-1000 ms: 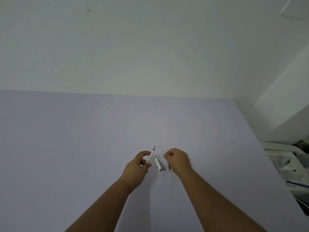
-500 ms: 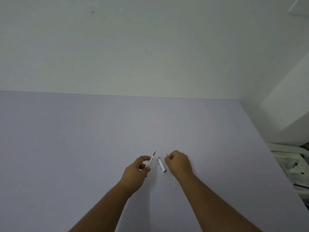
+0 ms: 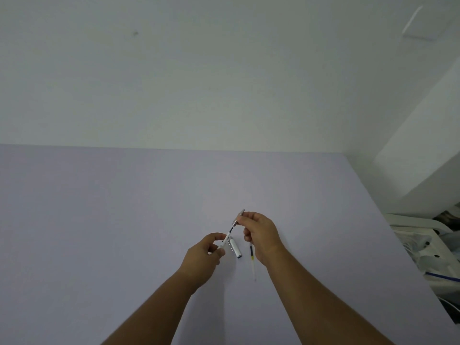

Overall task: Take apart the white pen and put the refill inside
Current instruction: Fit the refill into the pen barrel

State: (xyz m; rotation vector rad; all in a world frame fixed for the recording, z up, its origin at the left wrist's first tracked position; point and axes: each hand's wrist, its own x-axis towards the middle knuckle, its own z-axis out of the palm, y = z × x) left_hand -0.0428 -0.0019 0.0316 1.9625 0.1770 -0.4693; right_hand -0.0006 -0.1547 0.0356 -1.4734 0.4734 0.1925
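Observation:
My left hand pinches the white pen barrel, with a dark refill tip sticking out of its far end. My right hand holds a small silver tip section just above that refill tip, in line with the barrel. The silver and white pen cap lies on the lilac table between my hands. A thin clear refill with dark and yellowish ink lies on the table, partly under my right hand.
The table's right edge runs diagonally down to the right. Beyond it stands a white rack with clutter and a blue pen. A white wall rises behind the table.
My right hand has risen from the table, now holding the silver tip section, and brought it to the end of the barrel. The refill under that hand is now uncovered.

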